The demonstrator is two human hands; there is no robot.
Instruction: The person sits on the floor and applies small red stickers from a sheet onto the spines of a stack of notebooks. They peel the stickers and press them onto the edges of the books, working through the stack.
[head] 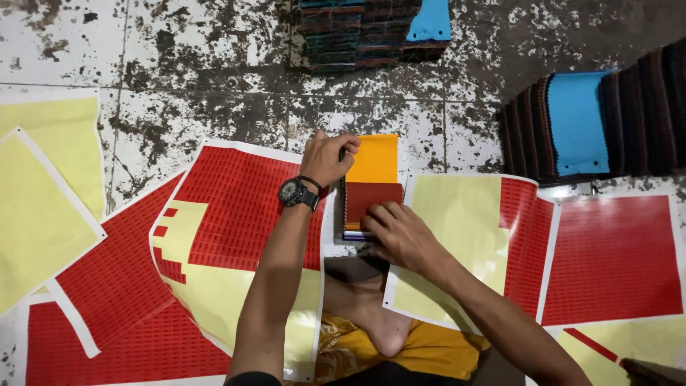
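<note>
Swatch book [368, 204]: a small stack of fabric samples lying on the floor at the centre of the view, a yellow leaf flipped up at 12 o'clock and a dark red leaf showing below it.
Left hand [325, 159]: wearing a black wristwatch [295, 193], fingers curled together and pinched on the upper left corner of the yellow leaf.
Right hand [401, 234]: fingers spread slightly apart, pressed flat on the lower edge of the dark red leaf at about 5 o'clock from the book.
Sticker sheets [236, 207]: red labels on yellow backing, spread at 9 o'clock and 3 o'clock, some partly peeled.
Fabric stacks [597, 125]: dark swatches with blue tops at 12 and 2 o'clock.
Floor [200, 71]: stained, pale tiles.
</note>
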